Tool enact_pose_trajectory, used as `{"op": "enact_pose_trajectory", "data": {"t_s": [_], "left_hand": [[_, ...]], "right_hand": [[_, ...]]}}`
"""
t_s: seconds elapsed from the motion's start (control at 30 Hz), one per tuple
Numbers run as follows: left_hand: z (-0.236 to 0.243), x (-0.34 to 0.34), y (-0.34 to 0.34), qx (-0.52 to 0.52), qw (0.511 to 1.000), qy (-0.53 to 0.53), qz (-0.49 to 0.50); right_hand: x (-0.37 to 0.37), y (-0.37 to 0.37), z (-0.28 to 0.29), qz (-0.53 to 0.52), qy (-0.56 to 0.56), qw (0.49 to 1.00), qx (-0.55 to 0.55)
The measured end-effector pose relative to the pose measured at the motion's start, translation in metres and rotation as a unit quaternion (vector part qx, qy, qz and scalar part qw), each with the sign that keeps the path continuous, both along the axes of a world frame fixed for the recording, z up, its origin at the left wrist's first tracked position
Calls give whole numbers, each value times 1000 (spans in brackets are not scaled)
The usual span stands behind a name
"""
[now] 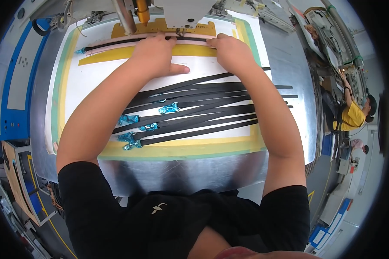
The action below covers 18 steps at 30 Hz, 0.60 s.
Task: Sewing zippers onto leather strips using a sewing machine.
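Observation:
A black strap (125, 42) lies across the pink-edged slot of a yellow template (108, 56) beneath a sewing machine head (188, 13). Blue plastic wrapping (81, 51) covers the strap's left end. My left hand (154, 55) rests on the strap left of the presser foot (181, 33), its fingertips pressing down and its thumb stretched out sideways. On the other side of the foot, my right hand (234, 52) has its fingers curled and closed at the strap. Nearer to me lie several more black straps (194, 105), some ending in blue-wrapped clips (168, 108).
A white sheet edged with yellow and green tape (181, 150) covers part of the metal table (285, 56). A metal cylinder and a brass-coloured fitting (142, 12) hang left of the machine head. Far right, a person in a yellow shirt (352, 114) works at other equipment.

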<state>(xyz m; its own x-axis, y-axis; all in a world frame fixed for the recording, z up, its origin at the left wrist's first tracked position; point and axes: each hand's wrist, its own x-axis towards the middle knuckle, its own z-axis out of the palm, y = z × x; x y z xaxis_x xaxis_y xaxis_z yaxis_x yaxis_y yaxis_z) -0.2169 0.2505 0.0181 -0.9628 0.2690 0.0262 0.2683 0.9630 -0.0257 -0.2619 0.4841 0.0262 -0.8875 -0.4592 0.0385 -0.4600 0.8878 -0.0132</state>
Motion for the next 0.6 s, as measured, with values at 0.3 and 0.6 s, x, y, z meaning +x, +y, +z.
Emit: {"op": "enact_pose_trajectory", "data": {"t_s": [0.3,0.6], "left_hand": [[3,-5,9,-14,999,-43,14],[4,-2,22,-5,999,-35,13]], "right_hand": [[-5,-17,1,1,-26,1000,7],[-4,-17,-6,37,8,999,5]]}}
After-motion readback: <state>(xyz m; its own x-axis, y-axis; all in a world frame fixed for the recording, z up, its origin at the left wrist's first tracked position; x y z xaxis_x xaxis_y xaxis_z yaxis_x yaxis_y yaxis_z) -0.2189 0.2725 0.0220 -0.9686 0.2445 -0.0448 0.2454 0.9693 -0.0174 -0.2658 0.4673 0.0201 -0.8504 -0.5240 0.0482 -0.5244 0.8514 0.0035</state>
